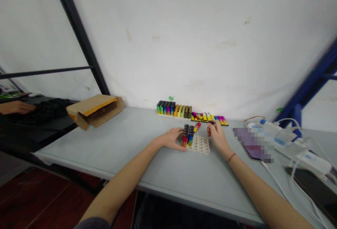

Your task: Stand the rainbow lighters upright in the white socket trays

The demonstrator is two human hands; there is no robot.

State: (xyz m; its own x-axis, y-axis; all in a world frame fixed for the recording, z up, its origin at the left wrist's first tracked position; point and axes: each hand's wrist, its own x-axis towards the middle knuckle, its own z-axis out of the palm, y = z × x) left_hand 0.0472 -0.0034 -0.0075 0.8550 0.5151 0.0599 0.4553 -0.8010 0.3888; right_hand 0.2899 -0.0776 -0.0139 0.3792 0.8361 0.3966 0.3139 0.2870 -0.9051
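My left hand [172,138] curves round the left end of a pale tray [202,148] with round pockets, thumb at its near corner and fingers behind. In that end stand several upright lighters [185,139], red and blue with black tops. My right hand [217,137] is beyond the tray's right end, fingers closed on what looks like a lighter [212,122], of which only a dark end shows. A red and yellow lighter [197,127] lies loose behind the tray. Several more loose lighters [207,117] lie in a row by the wall, just past my right hand.
Two groups of upright lighters [165,108] stand against the wall. On the left lies an open cardboard box [96,109]. A phone [252,144], a white power strip [297,148], cables and a dark phone [313,190] lie right. Another person's hand [18,107] shows far left.
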